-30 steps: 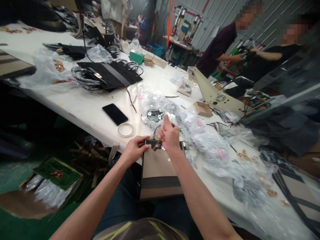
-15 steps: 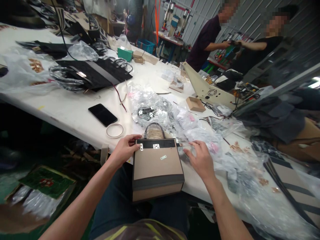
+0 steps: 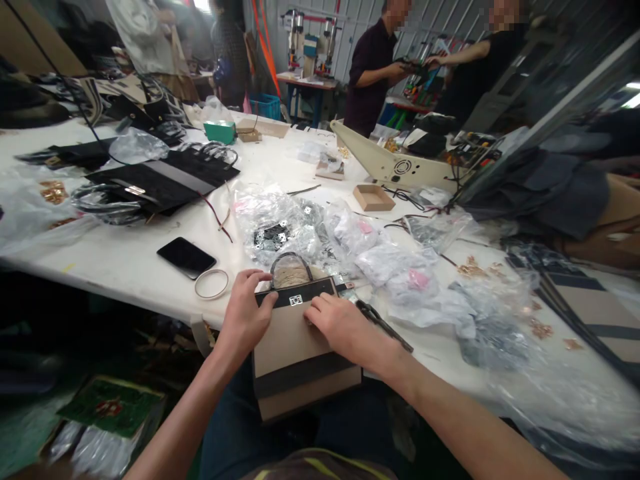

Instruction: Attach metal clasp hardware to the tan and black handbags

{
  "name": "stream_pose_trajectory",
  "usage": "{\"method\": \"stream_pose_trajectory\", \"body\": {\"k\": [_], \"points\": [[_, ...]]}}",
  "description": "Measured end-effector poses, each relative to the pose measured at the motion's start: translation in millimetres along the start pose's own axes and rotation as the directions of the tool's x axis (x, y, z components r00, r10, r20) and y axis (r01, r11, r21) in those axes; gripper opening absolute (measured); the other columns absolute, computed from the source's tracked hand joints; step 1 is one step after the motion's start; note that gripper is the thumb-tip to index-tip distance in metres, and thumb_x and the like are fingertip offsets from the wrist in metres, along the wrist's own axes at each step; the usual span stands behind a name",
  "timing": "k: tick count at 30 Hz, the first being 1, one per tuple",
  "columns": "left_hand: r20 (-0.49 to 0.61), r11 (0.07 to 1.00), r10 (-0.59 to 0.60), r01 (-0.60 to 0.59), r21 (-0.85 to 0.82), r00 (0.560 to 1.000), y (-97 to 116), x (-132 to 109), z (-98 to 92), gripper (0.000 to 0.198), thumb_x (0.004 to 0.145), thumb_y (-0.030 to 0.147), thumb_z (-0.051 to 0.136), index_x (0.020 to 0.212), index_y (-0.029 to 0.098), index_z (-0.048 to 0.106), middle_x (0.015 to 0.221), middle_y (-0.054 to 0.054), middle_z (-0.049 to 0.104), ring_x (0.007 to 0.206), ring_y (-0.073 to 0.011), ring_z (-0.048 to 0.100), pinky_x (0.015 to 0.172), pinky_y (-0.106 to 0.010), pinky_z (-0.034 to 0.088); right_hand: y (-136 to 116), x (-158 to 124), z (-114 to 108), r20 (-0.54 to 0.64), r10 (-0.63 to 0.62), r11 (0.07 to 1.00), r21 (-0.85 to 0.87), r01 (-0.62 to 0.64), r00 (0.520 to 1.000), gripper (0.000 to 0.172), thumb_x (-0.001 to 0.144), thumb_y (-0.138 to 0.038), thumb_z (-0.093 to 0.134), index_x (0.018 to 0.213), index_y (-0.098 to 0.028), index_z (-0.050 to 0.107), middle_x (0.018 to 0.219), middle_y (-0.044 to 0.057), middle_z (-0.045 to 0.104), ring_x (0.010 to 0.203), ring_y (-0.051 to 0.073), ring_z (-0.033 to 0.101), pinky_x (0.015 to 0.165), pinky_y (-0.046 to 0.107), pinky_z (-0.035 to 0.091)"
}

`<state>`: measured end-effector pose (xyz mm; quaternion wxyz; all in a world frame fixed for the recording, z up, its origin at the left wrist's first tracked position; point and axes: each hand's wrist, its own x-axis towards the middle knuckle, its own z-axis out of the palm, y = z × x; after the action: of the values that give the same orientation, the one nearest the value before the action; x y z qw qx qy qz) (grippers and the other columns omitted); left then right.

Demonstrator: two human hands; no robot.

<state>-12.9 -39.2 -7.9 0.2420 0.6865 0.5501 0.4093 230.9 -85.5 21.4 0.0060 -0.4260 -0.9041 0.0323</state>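
A beige and black handbag (image 3: 295,343) leans against the table edge above my lap, its dark looped handle (image 3: 291,257) at the far side. On its black top band sits a small silver square plate (image 3: 296,301). My left hand (image 3: 247,310) grips the bag's upper left edge, thumb in front and fingers behind. My right hand (image 3: 337,323) lies over the upper right front, fingertips pinched together against the beige panel; whatever is between them is hidden. Just right of that hand, a dark long-handled tool (image 3: 384,324) rests on the table, partly covered.
Clear plastic bags of metal fittings (image 3: 280,227) lie behind the bag. To the left are a phone (image 3: 187,257), a tape roll (image 3: 211,284) and black handbags (image 3: 170,177). A cardboard tray (image 3: 373,198) and cream machine (image 3: 395,163) stand farther back. Co-workers stand beyond.
My right hand has moved left from beside the bag onto its front, covering where a small metal strip lay. My left thumb now covers the left plate. The view has shifted.
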Motion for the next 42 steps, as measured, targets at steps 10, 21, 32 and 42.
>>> {"method": "stream_pose_trajectory", "body": {"k": [10,21,32,42], "points": [[0.346,0.982,0.060,-0.117,0.147,0.936,26.3,31.4,65.2,0.020,0.091,0.018,0.077,0.110,0.021,0.076,0.120,-0.012,0.074,0.118,-0.0328,0.067,0.109,-0.048,0.054,69.6,-46.7,-15.6,-0.347,0.477,0.732,0.665,-0.147,0.807,0.013,0.110,-0.022,0.062,0.119,-0.026,0.071,0.113,0.005,0.075,0.105,0.023,0.070,0.093,0.038,0.056],[0.345,0.959,-0.190,0.100,0.264,0.919,27.7,56.3,93.1,0.014,0.079,0.020,0.081,0.080,0.023,0.067,0.088,-0.004,0.073,0.085,-0.0243,0.065,0.075,-0.036,0.043,83.8,-7.4,1.5,-0.265,0.021,0.958,0.281,0.056,0.964,0.024,0.100,-0.016,0.072,0.123,-0.021,0.072,0.117,0.011,0.071,0.115,0.030,0.064,0.097,0.047,0.059],[0.377,0.942,-0.210,0.084,0.324,0.902,31.1,54.1,92.0,0.016,0.084,0.030,0.083,0.091,0.023,0.070,0.102,-0.007,0.075,0.099,-0.0279,0.066,0.085,-0.038,0.046,97.4,-1.7,17.7,-0.305,-0.116,0.961,0.206,0.185,0.945,0.009,0.108,-0.017,0.061,0.111,-0.020,0.069,0.109,0.010,0.070,0.107,0.028,0.061,0.091,0.044,0.057],[0.329,0.922,-0.233,0.100,0.374,0.915,32.7,51.0,96.6,0.019,0.082,0.032,0.085,0.094,0.023,0.072,0.103,-0.008,0.077,0.103,-0.0304,0.068,0.090,-0.040,0.049,101.2,-2.1,17.7,-0.335,0.070,0.816,0.561,0.139,0.940,0.017,0.107,-0.022,0.065,0.111,-0.022,0.082,0.112,0.009,0.078,0.106,0.025,0.070,0.096,0.043,0.060]]}}
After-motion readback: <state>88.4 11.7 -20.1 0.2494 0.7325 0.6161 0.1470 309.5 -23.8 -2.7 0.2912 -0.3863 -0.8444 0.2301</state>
